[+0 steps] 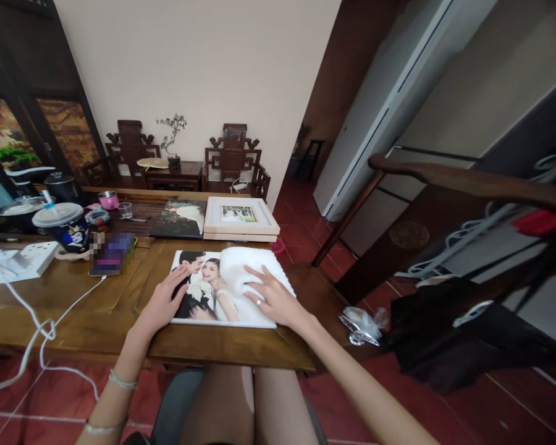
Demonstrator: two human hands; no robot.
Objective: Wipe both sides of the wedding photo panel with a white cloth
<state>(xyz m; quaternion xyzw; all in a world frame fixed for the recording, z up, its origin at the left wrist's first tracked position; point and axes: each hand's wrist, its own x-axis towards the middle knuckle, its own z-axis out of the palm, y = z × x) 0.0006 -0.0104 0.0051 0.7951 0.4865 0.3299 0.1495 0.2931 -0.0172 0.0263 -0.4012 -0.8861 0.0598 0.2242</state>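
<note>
In front of me on the wooden table lies a flat photo panel [206, 303] with white edges, printed with a picture of two people. A fluffy white cloth [234, 262] covers its right part. My right hand [271, 296] rests on the cloth with fingers spread, a ring on one of them. At the panel's left edge, my left hand [167, 296] lies flat on the print with its fingers stretched out. What is under the cloth is hidden.
Behind the panel sit a white picture frame [271, 230] and a dark photo panel [169, 222]. To the left are a lidded cup [69, 225], a phone [111, 254], a power strip [39, 256] and white cables [25, 306]. A wooden chair [370, 272] stands right.
</note>
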